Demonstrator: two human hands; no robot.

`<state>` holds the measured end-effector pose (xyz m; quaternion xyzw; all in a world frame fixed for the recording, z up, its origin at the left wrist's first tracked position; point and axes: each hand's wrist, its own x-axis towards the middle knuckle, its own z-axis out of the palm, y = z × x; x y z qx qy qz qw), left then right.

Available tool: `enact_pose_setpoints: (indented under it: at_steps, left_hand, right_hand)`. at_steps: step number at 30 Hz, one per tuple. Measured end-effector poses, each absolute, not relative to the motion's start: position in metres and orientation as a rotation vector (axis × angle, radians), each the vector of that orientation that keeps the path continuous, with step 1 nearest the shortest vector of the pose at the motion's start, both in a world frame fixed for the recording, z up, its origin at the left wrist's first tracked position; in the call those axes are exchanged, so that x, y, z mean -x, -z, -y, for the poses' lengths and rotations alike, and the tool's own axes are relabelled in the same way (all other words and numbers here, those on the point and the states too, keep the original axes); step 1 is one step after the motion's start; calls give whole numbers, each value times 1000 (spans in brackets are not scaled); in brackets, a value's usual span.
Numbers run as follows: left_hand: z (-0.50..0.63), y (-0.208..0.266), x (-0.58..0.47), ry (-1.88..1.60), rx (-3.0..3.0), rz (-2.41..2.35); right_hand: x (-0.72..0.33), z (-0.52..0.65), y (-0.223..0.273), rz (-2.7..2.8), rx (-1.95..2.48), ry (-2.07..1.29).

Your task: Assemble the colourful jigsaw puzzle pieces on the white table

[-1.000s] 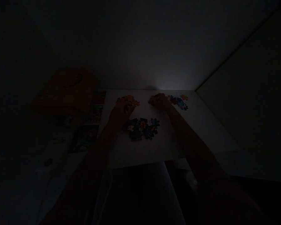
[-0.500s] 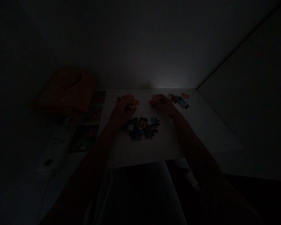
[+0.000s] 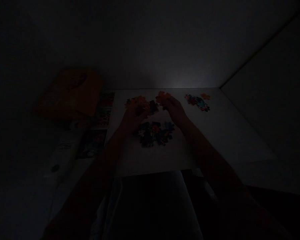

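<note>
The scene is very dark. My left hand is closed at the fingertips on a small cluster of jigsaw puzzle pieces, dark and orange; the exact grip is dim. Just to the right, my right hand pinches an orange jigsaw puzzle piece near that cluster. Behind my left hand lies an orange pile of puzzle pieces, partly covered by it. Closer to me is a darker pile of puzzle pieces, blue and multicoloured.
Several puzzle pieces lie at the right back of the white table, which meets a wall. At left stand an orange bag, picture cards and a white object with a dark round spot.
My right hand has moved slightly left and turned, raising the orange piece. A dark and orange cluster now shows at my left fingertips. The whole view has shifted a little.
</note>
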<state>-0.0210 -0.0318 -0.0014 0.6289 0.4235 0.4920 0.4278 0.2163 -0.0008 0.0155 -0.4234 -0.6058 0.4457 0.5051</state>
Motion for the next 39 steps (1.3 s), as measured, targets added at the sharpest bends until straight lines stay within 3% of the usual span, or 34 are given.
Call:
enact_pose_setpoints:
  at_steps: [6, 20, 34, 39]
  left_hand:
    - [29, 1, 24, -1298, -1477, -1105]
    - [22, 4, 35, -1418, -1489, -1237]
    - [22, -2, 36, -1392, -1486, -1291]
    - [24, -6, 32, -1387, -1413, -1311]
  right_hand:
    - [-230, -2, -25, 1589, 994, -810]
    - [-227, 7, -23, 1745, 849, -1036]
    - [-235, -8, -8, 1688, 764, -1032]
    - [-271, -20, -31, 1695, 881, -879]
